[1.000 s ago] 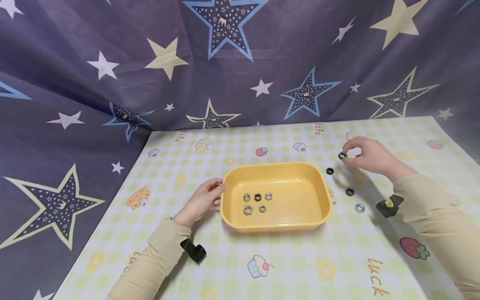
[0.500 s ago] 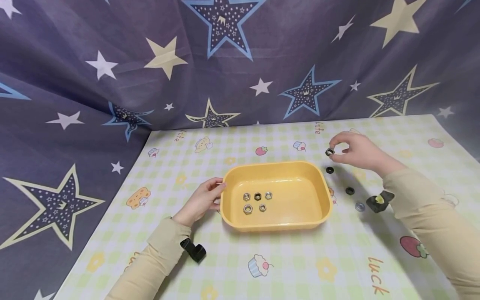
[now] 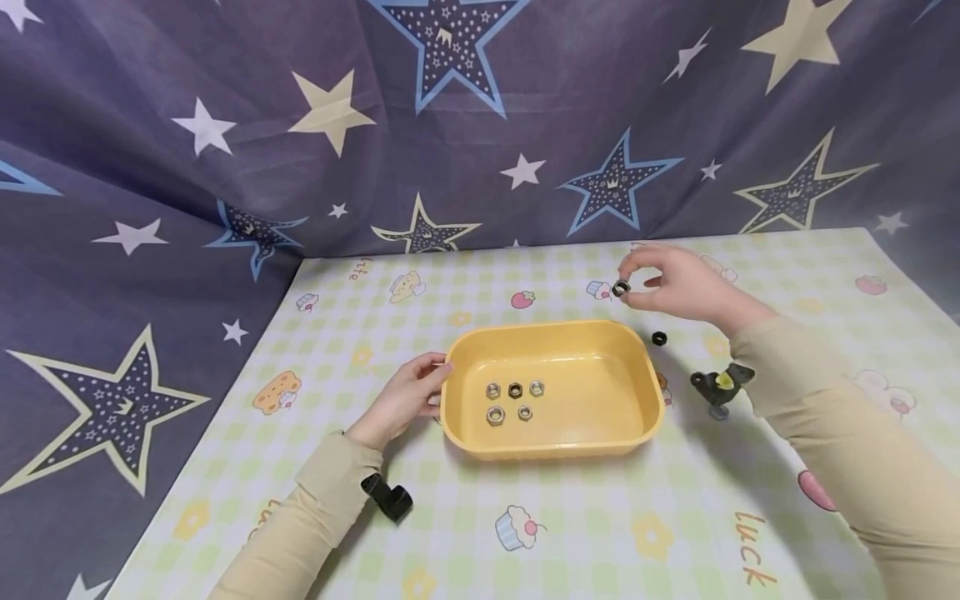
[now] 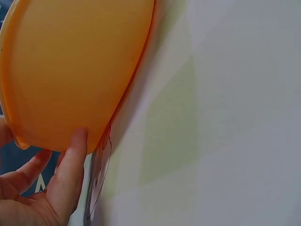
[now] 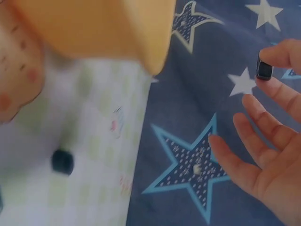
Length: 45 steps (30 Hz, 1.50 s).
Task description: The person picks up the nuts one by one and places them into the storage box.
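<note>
- The left hand [image 3: 405, 396] grips the left end of the yellow tray [image 3: 600, 408], its thumb at the rim, probably to stop the tray sliding on the tabletop [image 3: 585, 521].
- The right hand [image 3: 678, 283] pinches a dark nut [image 5: 264, 70] between thumb and forefinger, near the tray's far right corner; it seems raised, and so small a thing suits a fingertip grip.
- That hand's other fingers stand spread away from the nut, perhaps to keep them out of its way.
- Inside the tray, towards its left end, four silver nuts [image 3: 496, 416] and a black nut [image 3: 515, 390] lie apart in two rows, which looks deliberate.
- Just right of the tray, a loose nut [image 3: 659, 338] lies within easy reach; farther right, a wrist mount [image 3: 722, 383] partly hides a pale nut [image 3: 719, 412].
</note>
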Tool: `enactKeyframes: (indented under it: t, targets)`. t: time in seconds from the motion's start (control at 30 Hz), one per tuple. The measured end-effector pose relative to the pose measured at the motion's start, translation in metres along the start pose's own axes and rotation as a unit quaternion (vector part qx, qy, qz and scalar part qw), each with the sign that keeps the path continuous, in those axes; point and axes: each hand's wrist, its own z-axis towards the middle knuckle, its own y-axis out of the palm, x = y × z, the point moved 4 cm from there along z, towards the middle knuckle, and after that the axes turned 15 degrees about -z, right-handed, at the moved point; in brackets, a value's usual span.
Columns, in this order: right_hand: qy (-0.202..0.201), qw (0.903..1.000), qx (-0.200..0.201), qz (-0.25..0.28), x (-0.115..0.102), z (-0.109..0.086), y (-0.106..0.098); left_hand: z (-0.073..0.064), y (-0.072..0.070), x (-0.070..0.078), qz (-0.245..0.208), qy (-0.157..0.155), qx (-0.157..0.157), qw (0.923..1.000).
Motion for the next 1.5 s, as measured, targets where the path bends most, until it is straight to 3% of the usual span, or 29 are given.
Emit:
enactKeyframes:
  t: [0.5,0.9,1.13,1.5]
  targets:
    - [-0.076,0.9959,-0.004,0.049,-0.047,0.027,0.020,0.000,0.000,0.000,-0.004,0.000,0.006,1.0000]
    - [-0.107,0.9850,-0.078,0.111,-0.061,0.025,0.049,0.002,0.000,-0.001,-0.006,-0.001,0.011,0.9999]
    - [-0.135,0.9745,-0.137,0.115,-0.068,0.022,0.068,0.001,0.000,-0.001,-0.004,0.000,0.011,0.9999]
    - [-0.194,0.9574,-0.193,0.092,-0.071,0.019,0.094,0.001,0.000,-0.001,-0.003,-0.004,0.018,0.9998]
